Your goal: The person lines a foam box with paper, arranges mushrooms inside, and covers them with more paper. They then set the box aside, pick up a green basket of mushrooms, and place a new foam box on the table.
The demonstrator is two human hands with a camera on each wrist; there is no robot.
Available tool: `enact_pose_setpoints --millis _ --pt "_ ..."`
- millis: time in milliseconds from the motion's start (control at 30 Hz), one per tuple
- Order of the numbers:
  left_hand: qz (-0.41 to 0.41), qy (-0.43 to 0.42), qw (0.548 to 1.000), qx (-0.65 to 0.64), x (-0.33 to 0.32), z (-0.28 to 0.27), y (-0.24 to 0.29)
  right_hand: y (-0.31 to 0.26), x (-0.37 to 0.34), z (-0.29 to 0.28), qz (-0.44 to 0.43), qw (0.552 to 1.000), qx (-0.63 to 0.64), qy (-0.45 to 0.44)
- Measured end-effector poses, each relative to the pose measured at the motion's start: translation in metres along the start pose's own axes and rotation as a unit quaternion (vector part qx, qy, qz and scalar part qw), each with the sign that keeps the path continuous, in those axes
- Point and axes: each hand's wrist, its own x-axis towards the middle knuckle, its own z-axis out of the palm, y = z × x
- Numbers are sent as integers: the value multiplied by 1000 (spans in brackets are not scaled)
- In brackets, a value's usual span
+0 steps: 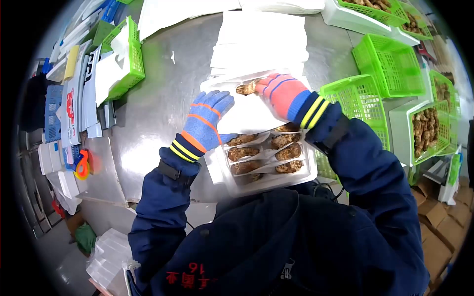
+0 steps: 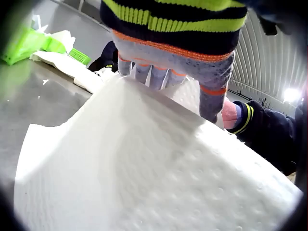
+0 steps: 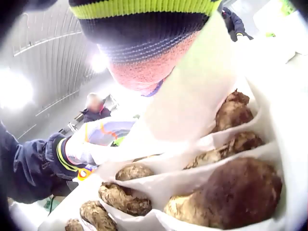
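Observation:
A white tray [image 1: 310, 170] holds brown mushrooms [image 1: 243, 153] in two columns, with strips of white paper between them. Over its far part lies a white paper sheet [image 1: 249, 114]. My right hand [image 1: 284, 93], in a pink glove with blue stripes, pinches one end of a mushroom [image 1: 247, 88] at the tray's far side. On the left, my left hand [image 1: 207, 121], in a grey-blue glove with orange stripes, rests along the sheet's edge, fingers extended and thumb spread. Embossed white paper [image 2: 159, 159] fills much of the left wrist view and hides the fingertips.
A stack of white paper [image 1: 259, 42] lies beyond the tray on the metal table [image 1: 163, 93]. Green baskets stand right, one [image 1: 387, 64] near the back and another filled with mushrooms [image 1: 425, 130]. A green basket [image 1: 131, 64] and an orange tape dispenser [image 1: 83, 165] are left.

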Motion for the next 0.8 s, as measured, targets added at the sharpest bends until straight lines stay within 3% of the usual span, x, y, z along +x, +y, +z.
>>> enact_pose_setpoints --millis 33,167,200,300,333,367,400,433,467,533,600,667,733,800 --pt "-1 -6 1000 6 0 2 -1 -4 3 5 -26 999 -42 13" --pt "-14 -68 996 47 -4 5 -3 -11 12 15 27 993 -103 -45" --pt "-17 -87 994 64 -3 5 -5 -9 11 10 29 996 -69 -51" --pt "-6 -46 998 46 -7 10 -10 13 1 9 -74 991 -7 109" --pt "-1 6 1000 25 -8 11 -11 10 -7 -23 -39 997 -6 72" --pt "6 21 1000 17 -10 13 -14 16 -23 -44 -37 993 80 80" --pt "12 36 999 8 -10 16 -21 21 -42 -52 -15 997 55 59" --pt "21 51 998 0 -10 18 -25 22 -55 -62 11 997 67 -26" --pt "32 75 997 6 -4 13 -23 17 -65 -67 8 997 63 -52" --pt "-27 101 985 -137 -1 12 -27 13 -77 -60 -1 994 76 -78" --pt "-80 110 963 -234 1 14 -35 17 -69 -44 4 998 66 -5" --pt "-203 140 922 -299 -5 31 -45 36 -56 -29 8 995 67 69" --pt "-308 159 840 -417 -2 24 -33 46 -39 -20 45 979 136 147" --pt "-336 166 840 -392 4 21 -28 61 -27 -6 61 968 164 178"
